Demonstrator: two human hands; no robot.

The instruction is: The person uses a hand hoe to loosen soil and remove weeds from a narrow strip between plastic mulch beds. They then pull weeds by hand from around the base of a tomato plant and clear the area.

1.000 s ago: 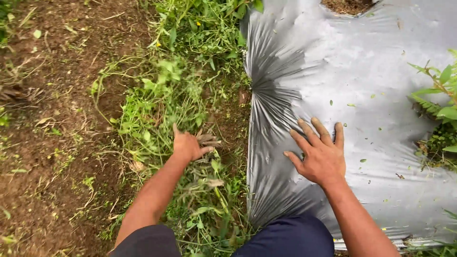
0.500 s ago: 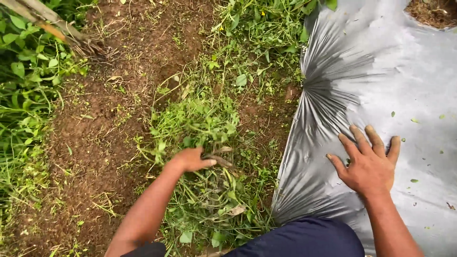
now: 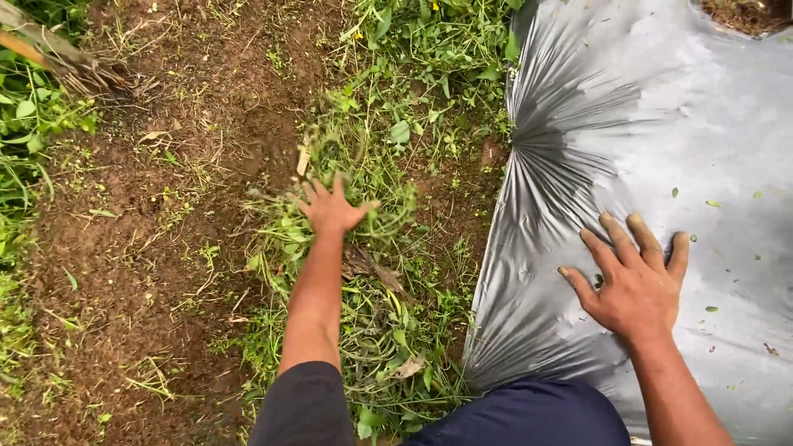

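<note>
My left hand (image 3: 332, 206) is stretched forward over a patch of green weeds (image 3: 363, 165), fingers spread, with loose pulled weeds and bits of stem around and just beyond the fingertips. My right hand (image 3: 633, 282) lies flat, palm down and fingers apart, on the silver plastic mulch sheet (image 3: 686, 149) that covers the raised bed at the right. The sheet's crinkled left edge (image 3: 496, 248) meets the weedy strip. Dark blue trousers (image 3: 520, 413) show at the bottom.
Bare brown soil path (image 3: 165, 215) runs along the left of the weeds. Taller green plants (image 3: 25, 124) and a dry stalk (image 3: 58, 54) stand at the far left. A planting hole (image 3: 747, 15) opens in the sheet at top right.
My left hand has reached forward and opened, with weeds scattering from it onto the ground ahead. The right hand has stayed flat on the sheet. The view has shifted slightly.
</note>
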